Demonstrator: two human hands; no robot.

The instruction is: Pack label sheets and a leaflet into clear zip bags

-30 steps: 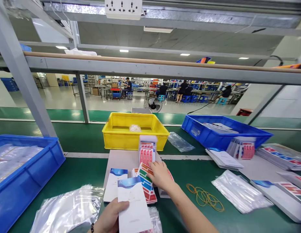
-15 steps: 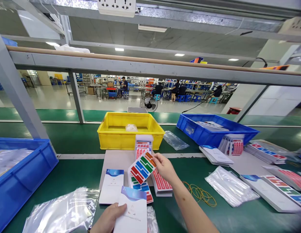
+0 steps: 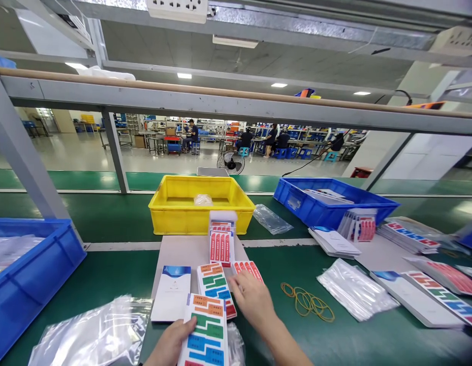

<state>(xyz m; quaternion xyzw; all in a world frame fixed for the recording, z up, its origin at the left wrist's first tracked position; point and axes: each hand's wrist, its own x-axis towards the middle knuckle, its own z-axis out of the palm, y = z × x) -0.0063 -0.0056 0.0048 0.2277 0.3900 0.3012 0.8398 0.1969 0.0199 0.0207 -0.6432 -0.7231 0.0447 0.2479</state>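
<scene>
My left hand (image 3: 172, 341) grips a sticker sheet with orange, green, blue and red shapes (image 3: 206, 328), its thumb on the left edge. The white booklet beneath it is hidden. My right hand (image 3: 254, 300) hovers over or rests on a stack of red-striped sticker sheets (image 3: 249, 267), fingers curled; whether it pinches a sheet is hidden. Between the hands lies a stack of multicoloured sticker sheets (image 3: 213, 282). A stack of white booklets with blue tops (image 3: 170, 297) lies left of it. More red sticker sheets (image 3: 221, 246) lean upright behind.
A yellow bin (image 3: 188, 221) stands behind the work board. Blue bins (image 3: 323, 213) flank it at right and far left. Clear plastic bags (image 3: 94, 330) lie at front left, with more bags (image 3: 355, 290) at right. Yellow rubber bands (image 3: 308, 302) lie right of my right hand.
The multicoloured sheet that my right hand held now lies on the booklet in my left hand. My right hand has moved down to the red-striped sheets.
</scene>
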